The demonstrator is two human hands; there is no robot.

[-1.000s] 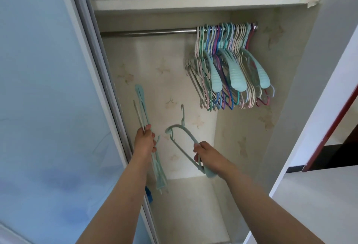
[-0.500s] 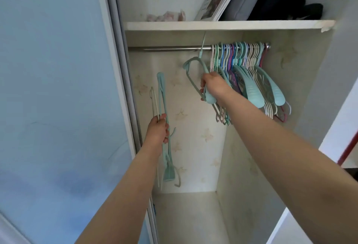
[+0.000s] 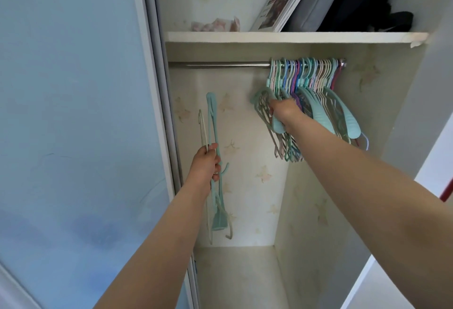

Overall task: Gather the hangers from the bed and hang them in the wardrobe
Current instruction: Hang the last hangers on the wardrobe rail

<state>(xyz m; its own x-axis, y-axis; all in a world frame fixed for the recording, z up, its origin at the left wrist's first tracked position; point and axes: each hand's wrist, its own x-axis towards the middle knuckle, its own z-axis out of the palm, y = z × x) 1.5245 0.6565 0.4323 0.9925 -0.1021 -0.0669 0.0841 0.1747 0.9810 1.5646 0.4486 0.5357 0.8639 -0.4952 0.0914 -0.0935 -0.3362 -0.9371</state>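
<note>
Hangers [image 3: 316, 92] crowd the right end of the steel wardrobe rail [image 3: 220, 64], a tight bunch of teal, pink, purple and blue plastic hooked side by side and fanning downward. At the left edge of that bunch the person's right hand [image 3: 284, 110] is reached up with its fingers curled round the shoulder of a teal hanger [image 3: 263, 102], which sits against the others; its hook appears to be up at the rail among the rest, though the crowd of hooks makes it hard to be sure it is seated. The left hand [image 3: 206, 164] is held lower, close to the door frame [image 3: 159, 112], gripping a small bundle of spare hangers [image 3: 213, 124] around their middle; they stand nearly upright and edge-on, a teal one and a pale cream one, with hooks dangling below the fist. Both bare forearms stretch up from the bottom of the view. Behind them the wardrobe's back wall [image 3: 245, 137] is cream with faint star marks. Above the rail a white shelf [image 3: 269, 37] carries a leaning picture frame [image 3: 282, 2], a grey flat case beside it, dark fabric to the right and some crumpled pinkish paper [image 3: 213, 25] to the left.
</note>
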